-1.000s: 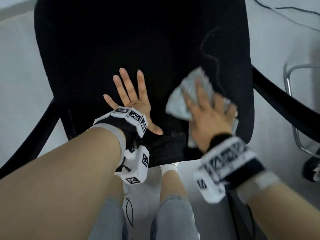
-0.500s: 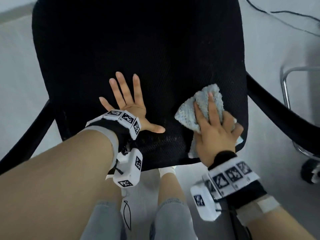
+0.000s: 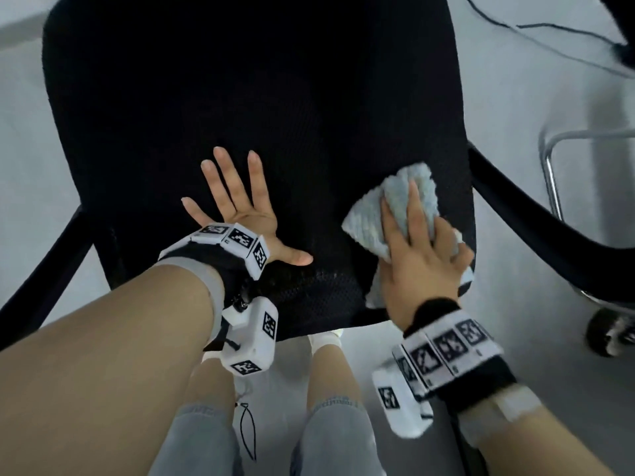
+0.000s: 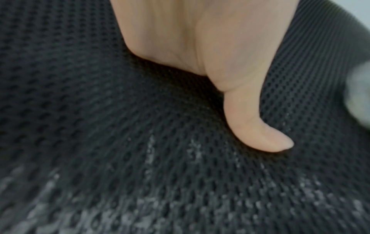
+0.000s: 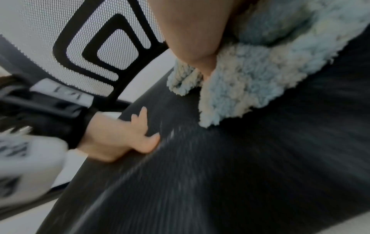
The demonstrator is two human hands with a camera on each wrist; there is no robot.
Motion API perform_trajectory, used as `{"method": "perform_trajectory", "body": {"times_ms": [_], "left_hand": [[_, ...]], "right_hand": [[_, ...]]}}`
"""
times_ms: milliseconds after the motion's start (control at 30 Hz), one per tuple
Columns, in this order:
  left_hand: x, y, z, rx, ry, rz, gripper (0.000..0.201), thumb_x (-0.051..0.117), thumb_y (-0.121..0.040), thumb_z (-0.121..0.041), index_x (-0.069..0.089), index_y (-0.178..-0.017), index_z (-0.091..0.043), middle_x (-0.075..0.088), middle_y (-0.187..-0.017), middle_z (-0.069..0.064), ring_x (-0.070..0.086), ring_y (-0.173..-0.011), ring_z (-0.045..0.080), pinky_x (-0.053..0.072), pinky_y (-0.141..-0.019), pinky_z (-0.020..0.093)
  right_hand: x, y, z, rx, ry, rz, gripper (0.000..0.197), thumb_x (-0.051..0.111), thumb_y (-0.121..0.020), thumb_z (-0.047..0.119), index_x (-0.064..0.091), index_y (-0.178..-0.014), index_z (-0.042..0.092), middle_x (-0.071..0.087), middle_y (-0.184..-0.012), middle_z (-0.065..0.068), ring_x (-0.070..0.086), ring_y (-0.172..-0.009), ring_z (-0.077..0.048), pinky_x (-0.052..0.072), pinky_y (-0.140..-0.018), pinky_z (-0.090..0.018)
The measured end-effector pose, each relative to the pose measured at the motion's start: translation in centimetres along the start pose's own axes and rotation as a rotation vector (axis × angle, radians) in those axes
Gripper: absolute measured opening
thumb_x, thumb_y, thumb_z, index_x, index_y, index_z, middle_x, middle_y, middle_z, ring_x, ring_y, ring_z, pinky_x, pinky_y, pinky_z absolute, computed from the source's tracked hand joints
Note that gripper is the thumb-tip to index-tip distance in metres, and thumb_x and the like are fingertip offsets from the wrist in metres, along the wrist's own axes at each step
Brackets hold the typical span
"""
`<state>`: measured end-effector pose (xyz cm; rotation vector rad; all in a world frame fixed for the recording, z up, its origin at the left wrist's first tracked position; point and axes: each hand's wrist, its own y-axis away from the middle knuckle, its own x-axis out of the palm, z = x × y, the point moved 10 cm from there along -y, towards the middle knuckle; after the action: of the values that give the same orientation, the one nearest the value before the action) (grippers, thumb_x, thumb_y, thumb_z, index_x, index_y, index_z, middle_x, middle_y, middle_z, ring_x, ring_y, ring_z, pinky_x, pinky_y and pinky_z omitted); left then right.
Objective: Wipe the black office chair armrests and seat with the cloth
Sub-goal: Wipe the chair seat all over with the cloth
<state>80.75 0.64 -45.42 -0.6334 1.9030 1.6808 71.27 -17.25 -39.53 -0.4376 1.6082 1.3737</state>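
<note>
The black mesh chair seat (image 3: 275,97) fills the head view. My left hand (image 3: 240,201) lies flat on its front middle with the fingers spread. In the left wrist view its thumb (image 4: 260,134) rests on the mesh (image 4: 100,110). My right hand (image 3: 422,262) holds a pale blue fluffy cloth (image 3: 367,221) and presses it onto the seat's front right corner. The index finger lies straight over the cloth and the thumb is tucked into its folds (image 5: 250,87). Black armrests run along the left (image 3: 51,269) and right (image 3: 536,218) sides.
Whitish dusty marks (image 4: 150,213) show on the mesh near the front edge. A chrome frame (image 3: 549,166) and a caster (image 3: 615,334) stand on the floor at right. A cable (image 3: 515,29) lies behind. My feet (image 3: 326,341) are under the seat's front edge.
My right hand has drawn the cloth down the right side of the seat toward the front corner. The left hand has stayed flat in place.
</note>
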Motion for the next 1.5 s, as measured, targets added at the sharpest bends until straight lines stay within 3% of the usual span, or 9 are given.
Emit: {"method": "perform_trajectory", "body": {"times_ms": [133,267,400,600,767,967,1100,1333,1500], "left_hand": [[-0.1,0.0,-0.1,-0.001,-0.001,0.019,0.155,0.069,-0.04,-0.074,-0.042,-0.131,-0.014,-0.04,-0.142,0.025,-0.035,-0.133,0.04,-0.013,-0.101,0.069],[-0.7,0.1,-0.1,0.02,0.013,-0.132,0.154,0.031,-0.019,-0.095,-0.038,-0.134,-0.019,-0.018,-0.151,0.026,-0.016,-0.141,0.04,-0.01,-0.102,0.067],[-0.2,0.1,0.0,-0.009,-0.013,-0.087,0.157,0.066,-0.032,-0.078,-0.035,-0.136,-0.018,-0.029,-0.149,0.022,-0.025,-0.139,0.037,-0.01,-0.103,0.068],[0.0,-0.1,-0.1,0.052,-0.022,-0.011,0.154,0.063,-0.035,-0.078,-0.044,-0.125,-0.015,-0.038,-0.143,0.025,-0.034,-0.134,0.041,-0.014,-0.1,0.069],[-0.3,-0.1,-0.1,0.04,-0.045,-0.069,0.155,0.065,-0.034,-0.078,-0.042,-0.128,-0.015,-0.035,-0.145,0.024,-0.03,-0.135,0.041,-0.009,-0.102,0.069],[-0.9,0.2,-0.2,0.012,0.038,-0.24,0.16,0.001,-0.014,-0.099,-0.003,-0.147,-0.011,-0.002,-0.152,0.029,-0.001,-0.142,0.044,-0.003,-0.102,0.071],[-0.7,0.1,-0.5,0.042,0.032,-0.213,0.153,0.054,-0.031,-0.086,-0.014,-0.145,-0.012,-0.015,-0.151,0.029,-0.013,-0.141,0.043,-0.006,-0.101,0.072],[-0.9,0.4,-0.3,0.116,-0.008,-0.135,0.142,0.061,-0.047,-0.078,-0.024,-0.143,-0.017,-0.026,-0.149,0.026,-0.024,-0.138,0.04,-0.008,-0.101,0.07],[-1.4,1.9,1.1,0.182,0.138,-0.122,0.104,0.066,-0.08,-0.034,-0.015,-0.145,-0.03,-0.032,-0.151,0.012,-0.028,-0.14,0.027,-0.012,-0.109,0.057]], "right_hand": [[-1.4,-3.3,0.9,0.026,0.049,-0.024,0.08,0.051,-0.082,0.017,0.005,-0.145,0.038,-0.016,-0.155,0.007,0.011,-0.125,-0.027,0.02,-0.1,-0.052],[-7.4,-11.1,3.2,0.022,-0.011,-0.239,0.073,0.045,-0.081,0.008,0.018,-0.144,0.031,-0.001,-0.157,0.001,0.024,-0.128,-0.033,0.023,-0.096,-0.053],[-7.5,-11.1,2.8,0.019,0.027,-0.287,0.072,0.046,-0.082,0.011,0.018,-0.144,0.033,0.002,-0.157,0.002,0.026,-0.127,-0.032,0.024,-0.094,-0.051],[0.4,0.9,-1.7,0.019,-0.01,-0.072,0.08,0.056,-0.081,0.021,0.011,-0.146,0.034,-0.008,-0.156,0.003,0.011,-0.118,-0.025,0.023,-0.098,-0.053],[-1.4,-3.3,-0.5,0.069,0.008,-0.082,0.077,0.049,-0.082,0.017,0.009,-0.144,0.038,-0.014,-0.155,0.007,0.015,-0.122,-0.029,0.021,-0.099,-0.052],[-5.9,-9.5,2.1,0.088,-0.071,-0.198,0.07,0.048,-0.082,0.011,0.021,-0.142,0.036,-0.003,-0.156,0.007,0.023,-0.126,-0.032,0.022,-0.096,-0.052],[-2.9,-4.4,0.0,0.051,-0.055,-0.181,0.076,0.05,-0.082,0.015,0.013,-0.143,0.039,-0.005,-0.156,0.008,0.019,-0.125,-0.031,0.021,-0.098,-0.052],[1.2,0.9,-3.2,0.061,0.068,-0.084,0.075,0.053,-0.085,0.021,0.011,-0.144,0.041,-0.007,-0.156,0.008,0.02,-0.123,-0.031,0.024,-0.097,-0.053],[1.0,0.5,-3.0,0.17,0.085,-0.044,0.077,0.05,-0.084,0.011,0.013,-0.142,0.045,-0.013,-0.154,0.013,0.019,-0.129,-0.032,0.023,-0.099,-0.05]]}}
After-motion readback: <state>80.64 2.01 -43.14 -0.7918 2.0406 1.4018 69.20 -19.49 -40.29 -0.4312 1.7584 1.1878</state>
